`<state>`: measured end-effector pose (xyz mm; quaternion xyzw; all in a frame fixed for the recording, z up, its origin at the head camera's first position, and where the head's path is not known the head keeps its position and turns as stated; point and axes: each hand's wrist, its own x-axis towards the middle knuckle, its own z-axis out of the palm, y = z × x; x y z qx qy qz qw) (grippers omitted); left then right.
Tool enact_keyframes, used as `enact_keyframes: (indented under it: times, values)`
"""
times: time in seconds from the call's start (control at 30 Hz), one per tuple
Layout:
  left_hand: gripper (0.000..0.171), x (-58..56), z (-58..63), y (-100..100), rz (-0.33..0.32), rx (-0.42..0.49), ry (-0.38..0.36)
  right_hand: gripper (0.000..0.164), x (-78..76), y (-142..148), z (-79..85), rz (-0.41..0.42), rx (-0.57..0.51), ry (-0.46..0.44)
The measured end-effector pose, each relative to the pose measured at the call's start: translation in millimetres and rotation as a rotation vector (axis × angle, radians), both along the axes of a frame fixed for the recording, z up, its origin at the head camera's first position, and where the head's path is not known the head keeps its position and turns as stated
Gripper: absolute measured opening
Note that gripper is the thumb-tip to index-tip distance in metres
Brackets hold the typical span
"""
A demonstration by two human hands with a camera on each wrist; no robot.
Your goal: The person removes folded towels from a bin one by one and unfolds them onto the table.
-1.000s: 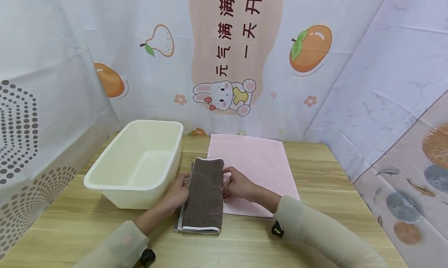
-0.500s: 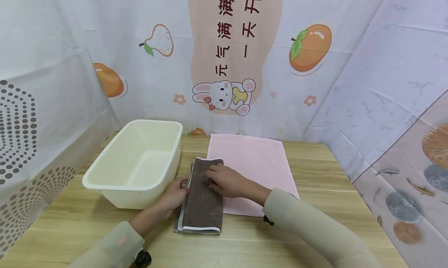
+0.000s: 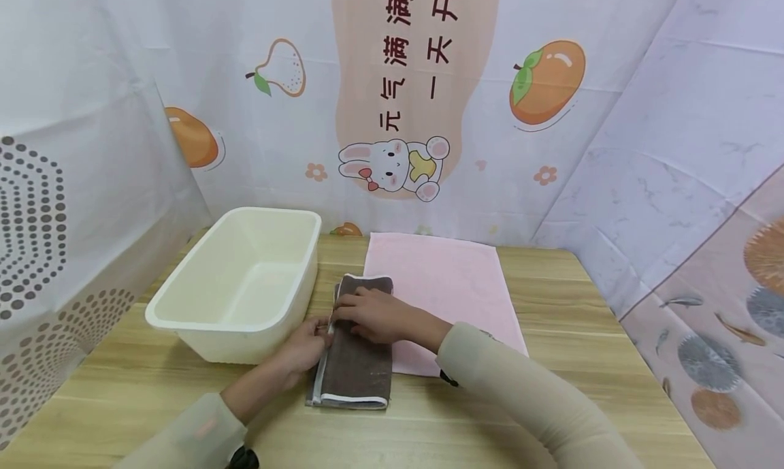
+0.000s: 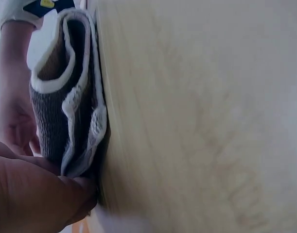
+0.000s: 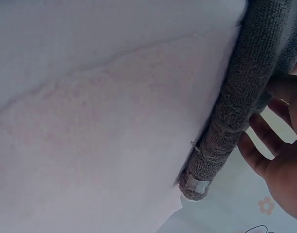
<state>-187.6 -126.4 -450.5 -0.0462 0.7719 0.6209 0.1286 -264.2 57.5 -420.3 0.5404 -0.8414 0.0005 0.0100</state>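
Note:
A brown towel point(image 3: 357, 372) with white edging lies folded into a long narrow strip on the table, between both hands. My left hand point(image 3: 304, 347) pinches its left long edge with thumb and fingers. In the left wrist view the stacked layers of the towel point(image 4: 50, 119) show end-on, right at the fingers of my left hand point(image 4: 34, 194). My right hand point(image 3: 378, 314) reaches across the towel's top, fingertips near that same left edge. The right wrist view has the fingers of my right hand point(image 5: 289, 167) loosely bent and apart, beside the towel's rounded fold.
A cream plastic basin point(image 3: 231, 329) stands on the left, close to my left hand. The pink cloth point(image 3: 441, 278) lies flat at the right, partly under the brown towel. Printed curtains point(image 3: 275, 135) hang behind and beside the wooden table point(image 3: 569, 333).
My right hand has left the towel's right edge and moved left over its top to the left edge. My left hand stays at the left edge; the towel lies still.

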Motion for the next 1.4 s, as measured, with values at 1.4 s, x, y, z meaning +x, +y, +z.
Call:
enact_keyframes:
  times: [1.4]
  values:
    - [0.024,36.6,1.1,-30,-0.169,0.119,-0.089,0.023,7.4,27,1.8,0.179,-0.029,0.242]
